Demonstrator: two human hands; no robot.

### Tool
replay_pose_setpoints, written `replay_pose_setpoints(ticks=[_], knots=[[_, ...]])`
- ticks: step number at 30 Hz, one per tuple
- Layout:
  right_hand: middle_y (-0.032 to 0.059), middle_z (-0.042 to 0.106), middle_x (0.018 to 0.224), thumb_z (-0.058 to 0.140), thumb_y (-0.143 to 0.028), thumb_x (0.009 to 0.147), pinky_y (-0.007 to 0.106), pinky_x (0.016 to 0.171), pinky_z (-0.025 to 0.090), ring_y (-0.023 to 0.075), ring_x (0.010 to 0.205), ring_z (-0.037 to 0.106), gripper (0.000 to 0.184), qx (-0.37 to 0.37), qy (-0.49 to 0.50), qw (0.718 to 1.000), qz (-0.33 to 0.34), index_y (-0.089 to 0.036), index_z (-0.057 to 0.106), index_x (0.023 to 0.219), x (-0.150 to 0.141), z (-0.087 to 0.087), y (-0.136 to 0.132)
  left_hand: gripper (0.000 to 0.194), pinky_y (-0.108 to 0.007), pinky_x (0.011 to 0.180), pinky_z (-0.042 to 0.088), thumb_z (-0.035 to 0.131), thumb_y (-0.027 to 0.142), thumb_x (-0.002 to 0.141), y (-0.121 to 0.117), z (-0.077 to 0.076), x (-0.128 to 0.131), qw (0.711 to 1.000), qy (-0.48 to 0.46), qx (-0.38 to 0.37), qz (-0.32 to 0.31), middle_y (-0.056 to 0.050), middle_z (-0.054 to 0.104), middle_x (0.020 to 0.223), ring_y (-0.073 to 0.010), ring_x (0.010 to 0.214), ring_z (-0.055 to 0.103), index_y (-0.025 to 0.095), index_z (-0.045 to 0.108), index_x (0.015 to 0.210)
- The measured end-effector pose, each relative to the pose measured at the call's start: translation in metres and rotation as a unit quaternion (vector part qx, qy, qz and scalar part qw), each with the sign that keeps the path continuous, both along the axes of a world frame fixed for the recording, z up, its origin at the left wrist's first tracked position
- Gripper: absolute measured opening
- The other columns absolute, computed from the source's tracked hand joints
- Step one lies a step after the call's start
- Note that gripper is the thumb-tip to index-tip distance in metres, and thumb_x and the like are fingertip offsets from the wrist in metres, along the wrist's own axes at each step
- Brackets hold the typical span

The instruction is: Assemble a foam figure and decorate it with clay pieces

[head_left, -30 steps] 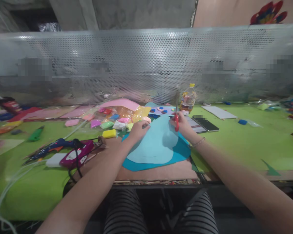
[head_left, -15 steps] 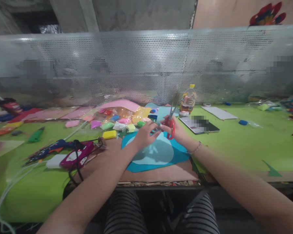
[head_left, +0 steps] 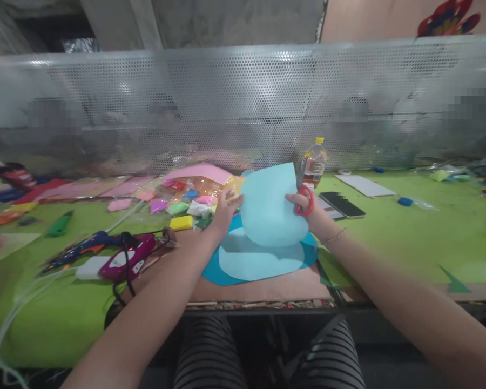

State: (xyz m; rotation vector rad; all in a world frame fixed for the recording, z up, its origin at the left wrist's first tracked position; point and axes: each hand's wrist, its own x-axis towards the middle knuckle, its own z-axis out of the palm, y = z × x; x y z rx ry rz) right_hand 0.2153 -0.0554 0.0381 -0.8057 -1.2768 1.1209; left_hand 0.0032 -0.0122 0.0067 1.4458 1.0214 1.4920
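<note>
Landmark: blue sheet (head_left: 217,273), lying on brown board (head_left: 259,292).
Raised paper (head_left: 271,208): pale blue, held up over blue sheet, tilted, rounded along bottom, casting shadow below.
Flat paper (head_left: 263,265): same pale blue, lying on blue sheet, partly hidden by raised paper.
Right hand (head_left: 315,215): closed round scissors (head_left: 311,199), also gripping right edge of raised paper; over right part of blue sheet.
Scissors detail: red handles, blades partly hidden.
Left hand (head_left: 228,209): half curled at left edge of raised paper, over left part of blue sheet; pinching or just touching, cannot tell.
Left stuff: yellow pack (head_left: 181,223) near blue sheet; power strip (head_left: 129,256) and glue gun (head_left: 97,241) farther left.
Right stuff: phone (head_left: 350,206) beyond and right of blue sheet; green scrap (head_left: 454,281) well right.
Back: bottle (head_left: 314,167) beyond blue sheet, toward right; perforated screen (head_left: 235,92) behind.
</note>
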Motion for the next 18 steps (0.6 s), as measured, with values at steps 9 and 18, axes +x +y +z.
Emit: replay_pose_setpoints(ticks=[9, 18], knots=[[-0.0026, 0.057, 0.074, 0.068, -0.025, 0.062, 0.025, 0.053, 0.044, 0.0120, 0.061, 0.053, 0.032, -0.014, -0.027, 0.999, -0.011, -0.021, 0.051, 0.089, 0.005, -0.016, 0.017, 0.043, -0.032, 0.063, 0.050, 0.067, 0.055, 0.063, 0.000, -0.002, -0.009, 0.954, -0.109, -0.174, -0.219, -0.004, 0.068, 0.078, -0.0185, 0.069, 0.062, 0.018, 0.064, 0.085], [-0.0078, 0.040, 0.061, 0.070, -0.033, 0.060, 0.022, 0.042, 0.036, 0.0069, 0.047, 0.039, 0.035, 0.016, -0.152, 0.986, -0.066, -0.022, 0.041, 0.076, 0.003, -0.016, 0.017, 0.026, -0.022, 0.048, 0.038, 0.073, 0.036, 0.058, 0.013, -0.011, -0.013, 0.993, 0.065, -0.063, -0.072, 0.003, 0.057, 0.057, -0.0097, 0.049, 0.049, 0.015, 0.062, 0.066]])
